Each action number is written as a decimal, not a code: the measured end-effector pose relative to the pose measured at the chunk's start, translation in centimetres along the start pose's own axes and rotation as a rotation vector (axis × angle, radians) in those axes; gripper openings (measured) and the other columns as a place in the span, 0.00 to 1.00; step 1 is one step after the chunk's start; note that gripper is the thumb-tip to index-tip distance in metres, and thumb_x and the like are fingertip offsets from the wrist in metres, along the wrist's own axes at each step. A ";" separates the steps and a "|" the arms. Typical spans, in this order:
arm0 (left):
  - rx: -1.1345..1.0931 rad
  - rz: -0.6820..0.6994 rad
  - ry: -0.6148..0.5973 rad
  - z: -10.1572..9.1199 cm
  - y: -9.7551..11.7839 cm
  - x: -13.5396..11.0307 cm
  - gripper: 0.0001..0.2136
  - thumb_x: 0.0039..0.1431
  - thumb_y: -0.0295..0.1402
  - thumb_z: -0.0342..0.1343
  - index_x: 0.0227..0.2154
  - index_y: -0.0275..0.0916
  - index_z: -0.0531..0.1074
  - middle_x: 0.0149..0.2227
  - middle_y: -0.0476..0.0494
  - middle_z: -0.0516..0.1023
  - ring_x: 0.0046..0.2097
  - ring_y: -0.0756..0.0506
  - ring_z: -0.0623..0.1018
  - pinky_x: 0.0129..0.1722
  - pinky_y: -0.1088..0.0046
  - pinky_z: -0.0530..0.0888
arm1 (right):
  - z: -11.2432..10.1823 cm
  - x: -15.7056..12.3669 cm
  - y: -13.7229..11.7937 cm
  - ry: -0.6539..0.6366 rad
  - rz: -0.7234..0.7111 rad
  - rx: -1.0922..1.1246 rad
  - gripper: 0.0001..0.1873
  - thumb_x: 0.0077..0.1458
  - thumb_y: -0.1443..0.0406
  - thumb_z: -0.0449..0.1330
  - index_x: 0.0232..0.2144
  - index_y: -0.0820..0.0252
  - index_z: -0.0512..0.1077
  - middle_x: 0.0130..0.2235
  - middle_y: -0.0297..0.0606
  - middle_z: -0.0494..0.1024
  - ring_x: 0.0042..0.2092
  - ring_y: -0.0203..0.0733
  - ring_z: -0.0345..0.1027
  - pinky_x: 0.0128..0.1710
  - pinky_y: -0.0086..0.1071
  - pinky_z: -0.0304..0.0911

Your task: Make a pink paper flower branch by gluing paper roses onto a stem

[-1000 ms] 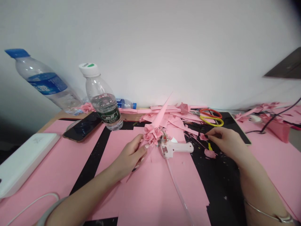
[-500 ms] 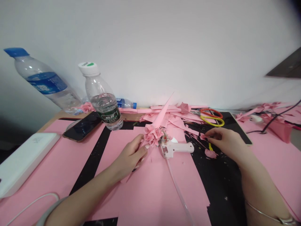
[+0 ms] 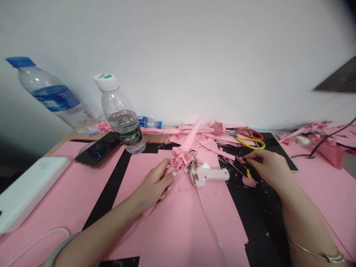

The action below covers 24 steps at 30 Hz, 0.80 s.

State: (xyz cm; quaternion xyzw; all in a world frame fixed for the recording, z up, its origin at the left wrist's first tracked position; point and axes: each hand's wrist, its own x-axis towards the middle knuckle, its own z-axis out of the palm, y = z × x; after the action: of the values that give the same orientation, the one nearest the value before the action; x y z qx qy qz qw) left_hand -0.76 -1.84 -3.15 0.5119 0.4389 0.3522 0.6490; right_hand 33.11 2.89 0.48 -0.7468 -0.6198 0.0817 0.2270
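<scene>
My left hand [image 3: 157, 181] is closed round the lower part of a pink paper flower [image 3: 181, 159], whose folded petals show above the thumb. Behind the flower a long pink paper cone [image 3: 192, 135] points up toward the wall. Just right of it lies a white hot glue gun [image 3: 208, 176] with a clear glue stick [image 3: 213, 226] trailing from it. My right hand [image 3: 265, 165] has its thumb and forefinger pinched together at a small pink paper piece [image 3: 240, 159]. Below those fingertips lie a yellow bit [image 3: 249, 173] and a crumpled pink scrap [image 3: 249, 181].
Scissors [image 3: 251, 139] with red and yellow handles lie on pink scraps at the back. To the left stand a water bottle [image 3: 126, 126] and a blue-capped bottle [image 3: 55, 94], near a phone [image 3: 97, 150] and a white power bank [image 3: 33, 191]. Pink sheets [image 3: 178, 230] cover the black mat [image 3: 267, 222].
My right hand has shifted very slightly, its fingertips still at the small pink paper piece. My left hand and the flower stay in place.
</scene>
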 end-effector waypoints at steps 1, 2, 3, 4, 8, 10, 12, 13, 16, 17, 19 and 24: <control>0.007 -0.003 0.000 0.0 0.0 0.0 0.13 0.66 0.46 0.51 0.33 0.44 0.57 0.20 0.62 0.55 0.18 0.56 0.52 0.15 0.84 0.53 | 0.1 -0.1 -0.2 0.027 0.007 0.021 0.06 0.44 0.68 0.61 0.24 0.58 0.79 0.29 0.39 0.82 0.31 0.46 0.74 0.34 0.37 0.65; 0.015 -0.006 -0.002 0.0 0.1 0.0 0.13 0.66 0.45 0.51 0.33 0.44 0.57 0.20 0.62 0.55 0.18 0.56 0.52 0.15 0.84 0.53 | 0.2 -0.3 -0.4 0.072 0.009 0.067 0.06 0.46 0.67 0.61 0.27 0.59 0.79 0.30 0.40 0.82 0.31 0.46 0.74 0.34 0.37 0.66; 0.022 -0.009 -0.005 0.0 0.1 0.0 0.13 0.66 0.45 0.51 0.34 0.43 0.57 0.20 0.62 0.55 0.18 0.56 0.52 0.15 0.84 0.53 | 0.5 -0.5 -0.7 0.132 -0.003 0.141 0.07 0.47 0.66 0.61 0.29 0.59 0.79 0.32 0.40 0.82 0.32 0.45 0.74 0.35 0.36 0.66; 0.029 -0.011 -0.012 0.0 0.1 0.0 0.12 0.66 0.45 0.50 0.34 0.43 0.58 0.20 0.62 0.55 0.18 0.56 0.52 0.15 0.83 0.53 | 0.8 -0.9 -1.1 0.201 -0.034 0.238 0.07 0.49 0.65 0.61 0.30 0.59 0.79 0.34 0.41 0.82 0.34 0.44 0.74 0.35 0.36 0.67; 0.060 -0.024 -0.075 0.1 0.4 -0.2 0.10 0.67 0.43 0.49 0.36 0.42 0.60 0.21 0.61 0.56 0.19 0.56 0.53 0.16 0.83 0.54 | 2.2 -2.8 -3.3 0.352 -0.314 0.547 0.02 0.52 0.67 0.63 0.29 0.56 0.76 0.35 0.37 0.79 0.40 0.43 0.74 0.40 0.35 0.69; 0.091 -0.042 -0.112 0.2 0.6 -0.4 0.10 0.67 0.43 0.49 0.35 0.42 0.61 0.21 0.60 0.58 0.20 0.55 0.54 0.17 0.82 0.54 | 2.8 -3.9 -4.6 0.312 -0.432 0.599 0.05 0.55 0.70 0.62 0.30 0.55 0.76 0.35 0.37 0.78 0.40 0.42 0.74 0.39 0.35 0.69; 0.134 -0.055 -0.142 0.2 0.9 -0.5 0.11 0.66 0.43 0.49 0.33 0.41 0.60 0.22 0.59 0.59 0.21 0.55 0.56 0.18 0.81 0.55 | 3.2 -4.9 -5.7 0.243 -0.521 0.639 0.09 0.56 0.73 0.60 0.30 0.54 0.75 0.35 0.36 0.77 0.39 0.41 0.73 0.38 0.34 0.69; 0.158 -0.059 -0.153 0.2 1.0 -0.6 0.11 0.66 0.42 0.50 0.33 0.41 0.60 0.23 0.58 0.59 0.21 0.55 0.56 0.18 0.80 0.55 | 3.3 -5.3 -6.2 0.221 -0.555 0.652 0.10 0.57 0.74 0.60 0.31 0.54 0.75 0.35 0.36 0.77 0.38 0.41 0.73 0.37 0.34 0.69; 0.220 -0.074 -0.183 0.2 1.3 -0.7 0.10 0.66 0.41 0.50 0.33 0.40 0.62 0.24 0.57 0.61 0.22 0.54 0.57 0.19 0.79 0.55 | 3.5 -6.0 -6.9 0.194 -0.643 0.636 0.11 0.57 0.76 0.59 0.32 0.54 0.75 0.34 0.36 0.77 0.37 0.41 0.72 0.35 0.35 0.68; 0.235 -0.079 -0.197 0.2 1.4 -0.7 0.10 0.66 0.40 0.50 0.33 0.40 0.62 0.25 0.56 0.61 0.22 0.54 0.57 0.20 0.78 0.55 | 3.6 -6.1 -6.9 0.192 -0.675 0.615 0.12 0.57 0.76 0.59 0.33 0.54 0.75 0.33 0.36 0.77 0.36 0.41 0.72 0.35 0.35 0.68; 0.258 -0.089 -0.228 0.2 1.5 -0.7 0.10 0.67 0.40 0.49 0.32 0.41 0.62 0.25 0.56 0.61 0.22 0.54 0.58 0.20 0.78 0.55 | 3.6 -6.1 -7.0 0.198 -0.740 0.566 0.13 0.57 0.78 0.59 0.33 0.55 0.74 0.34 0.37 0.77 0.36 0.41 0.73 0.35 0.35 0.69; 0.299 -0.094 -0.266 0.2 1.9 -0.7 0.10 0.67 0.38 0.49 0.31 0.42 0.60 0.25 0.56 0.62 0.23 0.53 0.60 0.22 0.77 0.57 | 3.4 -6.1 -7.4 0.227 -0.868 0.439 0.13 0.56 0.80 0.58 0.34 0.57 0.73 0.34 0.39 0.77 0.36 0.40 0.74 0.34 0.32 0.70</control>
State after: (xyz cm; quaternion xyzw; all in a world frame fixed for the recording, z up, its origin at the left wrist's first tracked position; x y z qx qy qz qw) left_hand -0.87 -2.10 -1.17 0.6235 0.4200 0.1818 0.6338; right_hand 23.86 -1.24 -0.24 -0.3586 -0.8129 0.0265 0.4581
